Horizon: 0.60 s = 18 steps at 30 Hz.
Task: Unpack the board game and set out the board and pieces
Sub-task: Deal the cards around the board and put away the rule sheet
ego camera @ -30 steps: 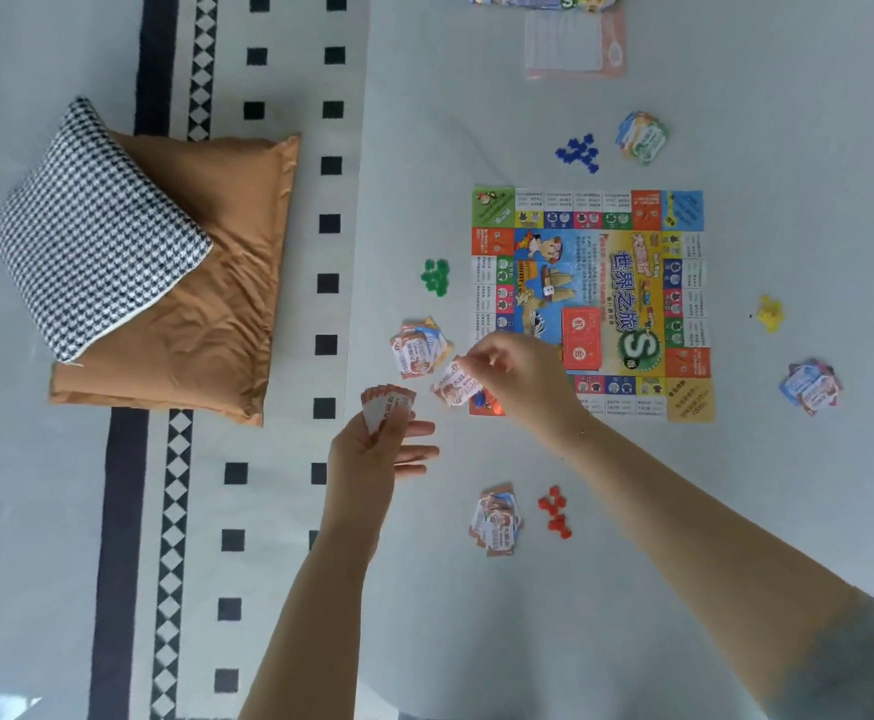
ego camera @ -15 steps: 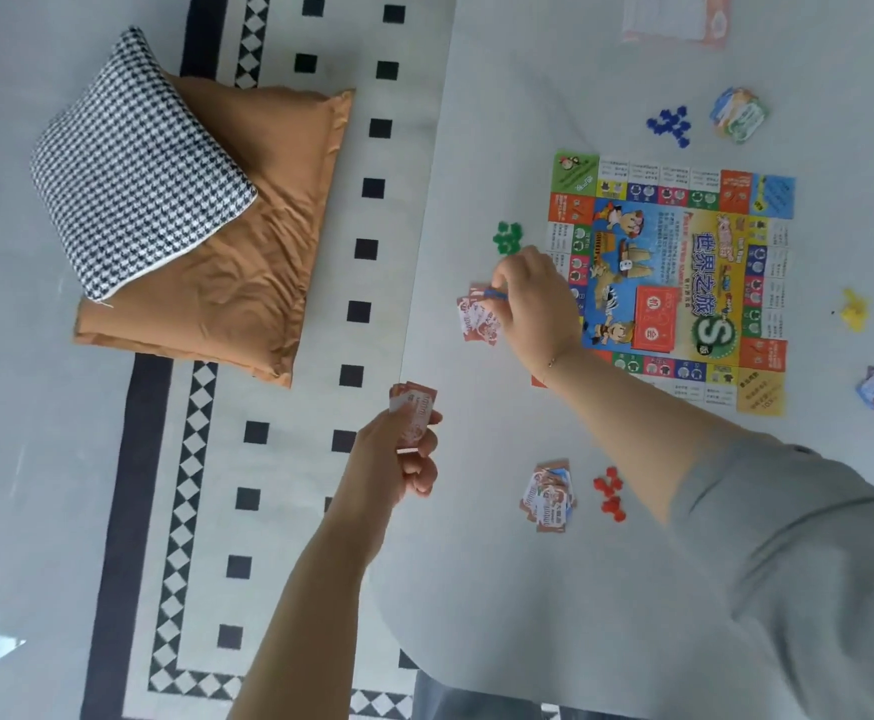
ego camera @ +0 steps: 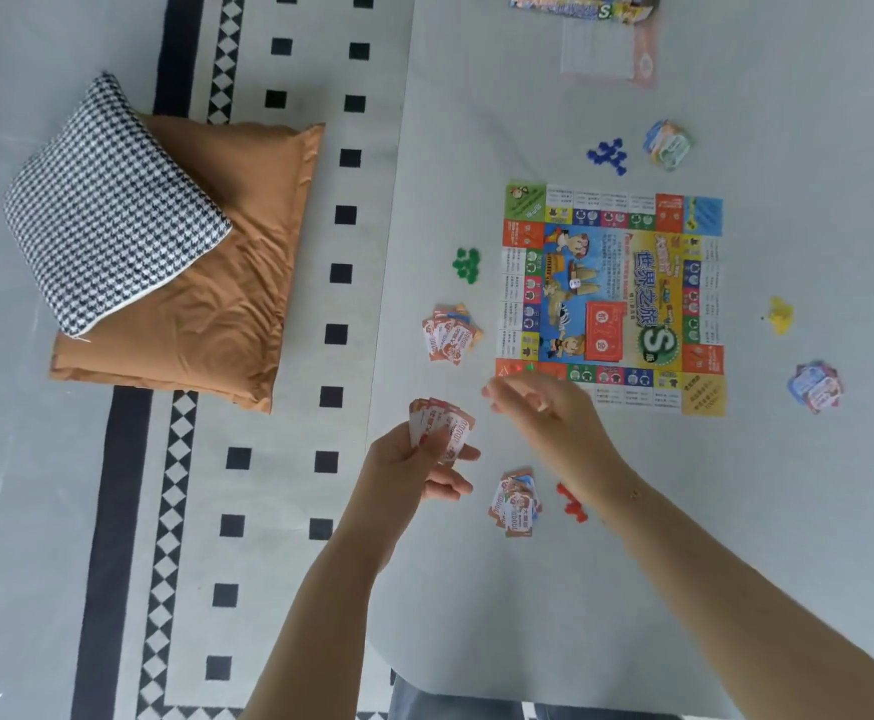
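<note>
- Cards fanned in the left hand (ego camera: 414,462), gripped between thumb and fingers, held above the tabletop (ego camera: 476,615) near its left edge; this stack of cards (ego camera: 440,428) shows orange-and-white faces.
- Right hand (ego camera: 544,407) hovers just right of that stack, over the near-left corner of the board (ego camera: 614,298); fingers loosely curled and blurred, so I can't tell whether they pinch a card or hold nothing.
- Key relation: the stack lies to the left of the right hand and a little nearer the person, so the right hand is the one placed to draw the next card, I'd judge.
- Board lies flat and unfolded in the middle of the tabletop, a red card pile (ego camera: 603,330) on its centre.
- Dealt piles sit round it: left pile (ego camera: 450,332) beside the green pieces (ego camera: 467,263), near pile (ego camera: 515,504) beside the red pieces (ego camera: 570,504), right pile (ego camera: 814,384) near the yellow pieces (ego camera: 780,314), far pile (ego camera: 667,142) by the blue pieces (ego camera: 607,155).
- Red pieces are partly hidden behind the right wrist; the board's near-left corner is covered by the hand.
- Game box (ego camera: 580,5) is cut off at the top edge, a pale sheet (ego camera: 606,49) just below it; print on cards too small to read.
</note>
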### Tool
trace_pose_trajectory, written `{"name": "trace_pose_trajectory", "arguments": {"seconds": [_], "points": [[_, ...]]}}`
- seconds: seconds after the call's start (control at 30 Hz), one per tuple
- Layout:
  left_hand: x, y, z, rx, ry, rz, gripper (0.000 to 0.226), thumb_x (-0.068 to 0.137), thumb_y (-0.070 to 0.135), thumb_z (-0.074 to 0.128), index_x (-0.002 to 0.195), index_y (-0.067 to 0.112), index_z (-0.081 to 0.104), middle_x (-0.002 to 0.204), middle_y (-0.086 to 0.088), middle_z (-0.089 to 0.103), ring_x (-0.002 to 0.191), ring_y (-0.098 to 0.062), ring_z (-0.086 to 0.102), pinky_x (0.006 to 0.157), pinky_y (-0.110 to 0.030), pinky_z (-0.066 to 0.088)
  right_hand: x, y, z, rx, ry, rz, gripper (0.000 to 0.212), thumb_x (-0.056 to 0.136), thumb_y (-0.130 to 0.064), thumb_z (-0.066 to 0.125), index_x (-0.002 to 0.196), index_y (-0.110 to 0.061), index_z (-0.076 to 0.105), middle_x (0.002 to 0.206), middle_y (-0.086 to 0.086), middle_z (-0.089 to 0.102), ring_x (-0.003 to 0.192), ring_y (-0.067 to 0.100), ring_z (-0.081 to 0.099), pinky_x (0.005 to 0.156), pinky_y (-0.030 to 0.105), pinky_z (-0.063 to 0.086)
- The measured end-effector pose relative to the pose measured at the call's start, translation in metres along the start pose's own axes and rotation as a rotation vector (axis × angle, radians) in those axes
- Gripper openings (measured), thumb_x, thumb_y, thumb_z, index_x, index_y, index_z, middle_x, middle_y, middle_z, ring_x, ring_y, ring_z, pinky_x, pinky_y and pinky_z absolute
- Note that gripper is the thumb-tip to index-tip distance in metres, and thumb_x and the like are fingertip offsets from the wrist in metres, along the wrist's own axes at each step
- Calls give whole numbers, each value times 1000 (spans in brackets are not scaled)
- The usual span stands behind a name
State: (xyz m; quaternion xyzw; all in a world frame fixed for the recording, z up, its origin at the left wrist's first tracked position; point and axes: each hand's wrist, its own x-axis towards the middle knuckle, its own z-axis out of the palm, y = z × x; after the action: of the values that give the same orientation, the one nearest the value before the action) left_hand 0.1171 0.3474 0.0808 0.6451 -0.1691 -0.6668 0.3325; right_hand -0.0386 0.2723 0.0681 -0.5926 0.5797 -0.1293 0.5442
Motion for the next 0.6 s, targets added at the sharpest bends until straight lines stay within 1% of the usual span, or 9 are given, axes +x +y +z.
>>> {"name": "trace_pose_trajectory", "arguments": {"seconds": [0.07,0.13,0.2,0.27,0.3,0.37,0.4,0.53,0.6], "points": [[0,2,10,36,-19,12,20,99,16,46,103,12,65,84,-6,74,65,-18,68,63,-23,55,-12,11,2,43,-40,60,19,90,-41,57,89,-28,71,80,-16,69,78,3,62,72,23,48],[0,3,20,75,-37,12,19,98,17,48,103,13,66,84,-5,75,70,-21,70,65,-23,56,-19,17,1,105,-22,96,18,88,-40,61,76,-30,69,71,-16,67,68,3,58,70,28,47],[0,3,29,86,-52,-1,18,97,18,50,102,14,67,83,-7,75,71,-21,71,64,-23,56,-25,21,0,161,3,96,32,90,-41,58,72,-16,67,63,-2,62,61,10,54,67,32,45],[0,2,35,88,-60,-15,17,97,17,51,101,12,67,83,-8,75,70,-20,71,63,-23,55,-30,21,-3,211,20,66,46,91,-44,53,75,-2,62,63,13,56,58,20,47,63,32,41],[0,1,38,91,-62,-19,17,96,16,51,101,11,67,83,-8,75,70,-20,71,63,-23,56,-32,21,-6,215,31,42,42,91,-42,56,77,-3,64,65,11,59,57,18,51,62,27,43],[1,1,42,97,-71,-27,18,96,16,51,101,12,68,84,-8,75,71,-20,72,65,-24,56,-32,24,-9,175,46,18,21,87,-29,65,81,-10,71,69,-4,67,58,4,59,59,13,44],[2,0,44,97,-79,-36,18,96,16,51,101,13,68,85,-9,75,72,-20,72,66,-25,57,-31,27,-10,156,52,24,13,86,-24,66,82,-12,72,70,-8,68,60,1,60,59,10,44],[5,-5,52,35,-149,-123,26,99,23,46,107,7,66,92,-17,73,86,-29,71,82,-32,57,-32,44,-16,104,86,27,10,86,-21,66,82,-14,72,70,-10,67,64,3,61,61,11,44],[6,-9,55,7,-157,-156,27,99,23,47,106,4,65,93,-20,72,88,-30,71,84,-34,56,-35,54,-18,80,120,32,9,85,-21,66,82,-14,71,72,-9,68,67,5,60,62,13,45]]}}
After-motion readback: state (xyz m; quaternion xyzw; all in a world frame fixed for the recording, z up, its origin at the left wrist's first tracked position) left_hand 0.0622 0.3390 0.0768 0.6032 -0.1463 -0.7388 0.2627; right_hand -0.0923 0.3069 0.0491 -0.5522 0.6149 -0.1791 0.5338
